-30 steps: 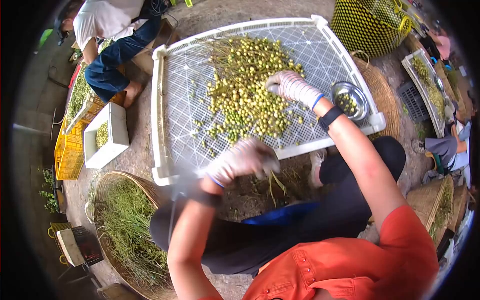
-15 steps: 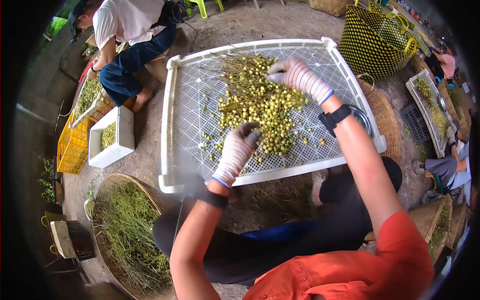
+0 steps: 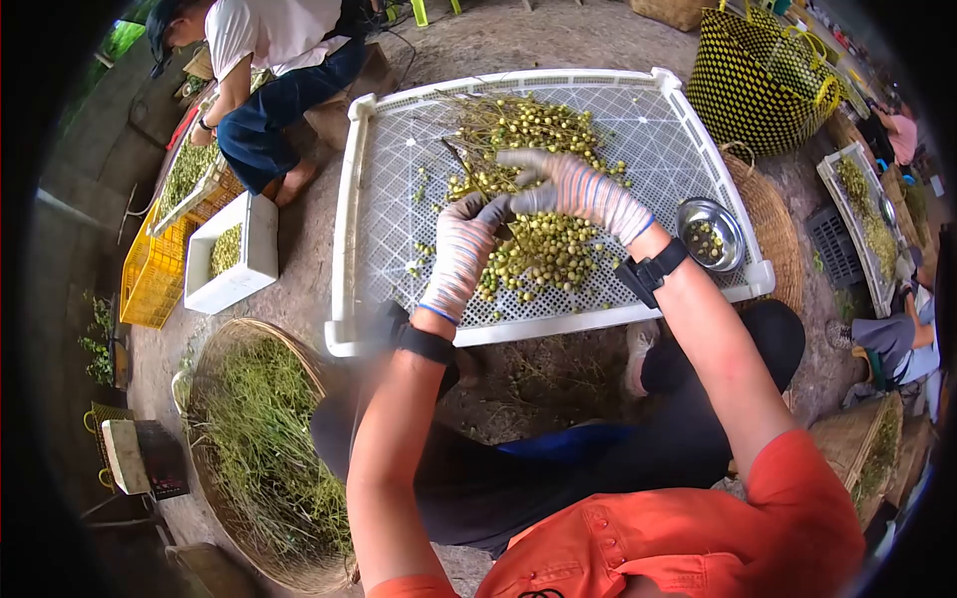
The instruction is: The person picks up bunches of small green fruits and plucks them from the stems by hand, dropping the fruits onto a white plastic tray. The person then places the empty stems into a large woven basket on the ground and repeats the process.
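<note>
A white mesh tray (image 3: pixel 384 239) holds a heap of round yellow-green fruits (image 3: pixel 548 261) with thin stems (image 3: pixel 483 125) at its back. Over the heap, my left hand (image 3: pixel 469 234) in a striped glove has its thumb and fingers pinched around a dark stem or leaf. My right hand (image 3: pixel 573 189), gloved too, meets it at the fingertips; its thumb side touches the left fingers, while the upper fingers stretch out to the left. What lies between the right fingertips is too small to make out. A metal bowl (image 3: pixel 711 234) with a few fruits stands at the tray's right.
A wicker basket (image 3: pixel 214 349) of green stems stands lower left. Beyond it are a white box (image 3: pixel 261 244) and a yellow crate (image 3: pixel 150 284). One person (image 3: pixel 269 40) sits upper left; other people are at the right edge. A black-yellow woven bag (image 3: pixel 748 90) stands upper right.
My right hand has come down and left to my left hand, which has moved up slightly and closed around a stem or leaf. The view has shifted, and the metal bowl shows more.
</note>
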A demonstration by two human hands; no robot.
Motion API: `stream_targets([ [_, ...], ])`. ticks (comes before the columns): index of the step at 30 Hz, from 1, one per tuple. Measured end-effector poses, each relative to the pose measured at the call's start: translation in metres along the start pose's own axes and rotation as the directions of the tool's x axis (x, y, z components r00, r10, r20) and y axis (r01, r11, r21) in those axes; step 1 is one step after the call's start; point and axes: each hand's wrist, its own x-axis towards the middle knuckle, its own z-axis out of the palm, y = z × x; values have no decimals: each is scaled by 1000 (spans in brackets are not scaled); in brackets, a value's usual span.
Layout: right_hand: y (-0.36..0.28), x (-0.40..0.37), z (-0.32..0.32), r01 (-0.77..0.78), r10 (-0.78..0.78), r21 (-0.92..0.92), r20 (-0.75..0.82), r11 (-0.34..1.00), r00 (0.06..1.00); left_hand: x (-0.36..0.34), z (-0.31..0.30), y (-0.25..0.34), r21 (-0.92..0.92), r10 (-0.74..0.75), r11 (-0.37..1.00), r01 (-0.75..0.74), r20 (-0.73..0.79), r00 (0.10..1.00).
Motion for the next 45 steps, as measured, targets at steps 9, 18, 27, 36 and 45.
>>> stream_targets([
  [9,21,-13,49,-320,184,419,333,850,925,4,-11,18,-112,145,984,-140,36,989],
  [18,37,-29,53,-326,353,-630,-87,705,932,0,0,-15,-218,117,964,-152,-167,979],
  [27,41,-25,37,1,53,-674,59,739,997,6,-8,-27,-353,109,916,-192,-242,964],
  [36,60,-33,34,18,45,-701,71,713,996,7,-13,-29,-426,22,893,-144,-279,960],
  [45,40,-28,32,-255,411,-755,22,604,911,-1,0,-27,-423,-38,902,-90,-285,958],
])
